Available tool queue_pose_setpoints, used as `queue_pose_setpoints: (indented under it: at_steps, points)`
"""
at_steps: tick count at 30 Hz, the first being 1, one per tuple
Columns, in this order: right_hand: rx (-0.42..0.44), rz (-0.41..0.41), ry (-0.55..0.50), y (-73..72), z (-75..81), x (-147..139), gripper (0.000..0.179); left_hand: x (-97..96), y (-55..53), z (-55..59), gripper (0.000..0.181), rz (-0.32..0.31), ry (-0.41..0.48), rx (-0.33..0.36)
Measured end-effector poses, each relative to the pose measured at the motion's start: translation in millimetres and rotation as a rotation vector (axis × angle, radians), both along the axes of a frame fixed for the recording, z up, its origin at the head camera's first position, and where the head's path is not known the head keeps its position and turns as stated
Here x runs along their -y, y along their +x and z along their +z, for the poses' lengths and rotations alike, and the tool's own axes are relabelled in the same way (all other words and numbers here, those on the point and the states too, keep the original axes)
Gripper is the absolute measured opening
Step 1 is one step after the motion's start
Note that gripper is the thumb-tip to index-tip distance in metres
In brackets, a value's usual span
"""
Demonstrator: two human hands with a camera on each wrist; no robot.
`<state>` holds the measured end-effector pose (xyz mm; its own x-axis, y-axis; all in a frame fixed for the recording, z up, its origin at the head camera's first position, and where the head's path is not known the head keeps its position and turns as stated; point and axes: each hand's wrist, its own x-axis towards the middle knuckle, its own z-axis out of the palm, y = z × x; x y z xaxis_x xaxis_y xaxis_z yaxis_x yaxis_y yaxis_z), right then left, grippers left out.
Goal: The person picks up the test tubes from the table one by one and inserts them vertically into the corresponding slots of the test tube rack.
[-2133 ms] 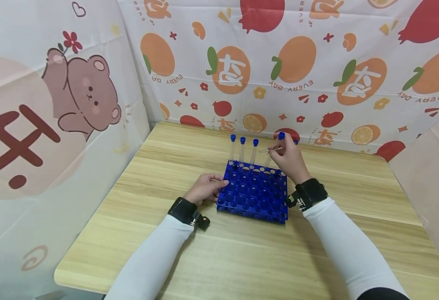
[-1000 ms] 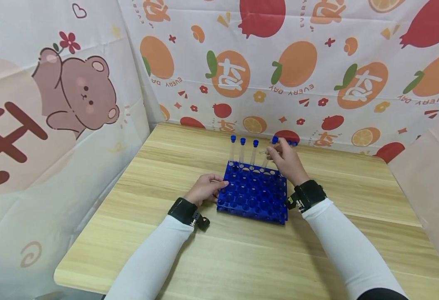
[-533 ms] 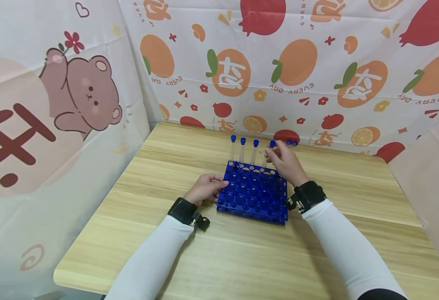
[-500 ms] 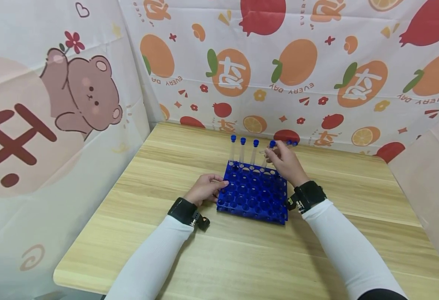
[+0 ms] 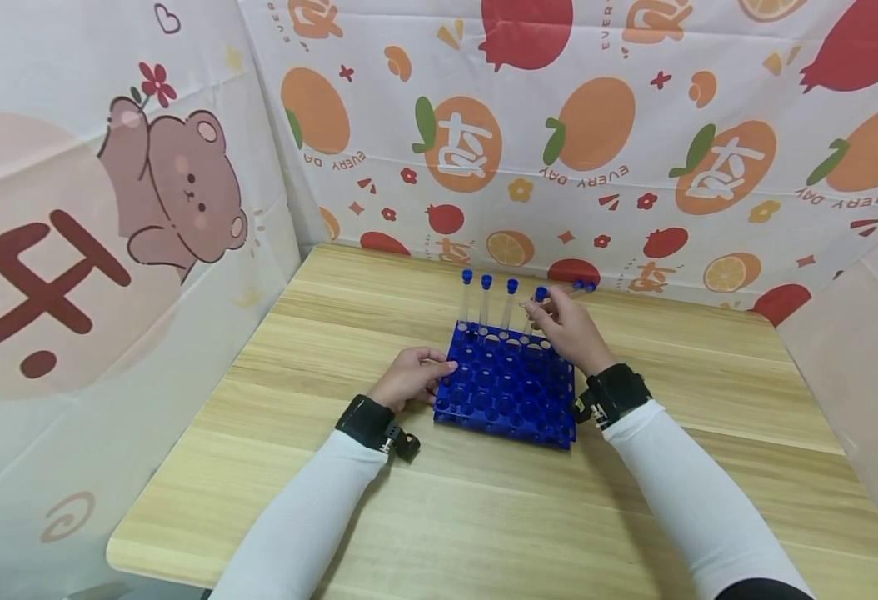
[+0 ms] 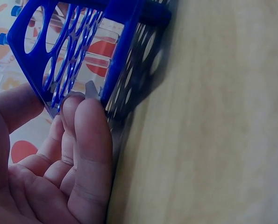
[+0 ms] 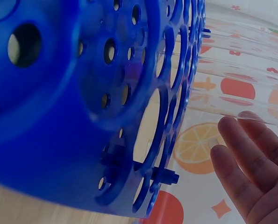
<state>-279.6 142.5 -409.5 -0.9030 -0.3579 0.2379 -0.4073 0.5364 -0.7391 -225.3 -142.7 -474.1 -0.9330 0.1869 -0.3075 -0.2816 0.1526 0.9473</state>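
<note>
A blue test tube rack [image 5: 504, 385] stands on the table. My left hand [image 5: 407, 377] grips its left edge, with the thumb over the top plate; in the left wrist view, the fingers [image 6: 89, 140] bend against the rack's side. Three clear test tubes with blue caps [image 5: 486, 302] stand in the back row. To their right, a fourth test tube [image 5: 540, 296] sits with its lower end in the same row. My right hand [image 5: 570, 329] pinches it just below the cap. The right wrist view shows the fingertips [image 7: 230, 133] beside the tubes; the thumb is out of view.
Behind the right hand, more blue-capped tubes [image 5: 587, 287] lie at the table's back, partly hidden. The wooden table [image 5: 259, 467] meets a fruit-print cloth [image 5: 529, 125] at the back and a bear-print cloth [image 5: 207, 317] at the left.
The right hand has moved left and down with the fourth test tube, whose lower end has entered the back row. The left hand and rack have stayed in place.
</note>
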Motion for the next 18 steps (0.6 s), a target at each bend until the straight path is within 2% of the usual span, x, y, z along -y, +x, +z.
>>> queue_pose_setpoints:
  at_steps: [18]
  points:
    - [0.000, -0.020, 0.054, -4.3, 0.5, 2.2, 0.025, -0.2, -0.6, 5.2, 0.032, -0.008, -0.009, 0.014]
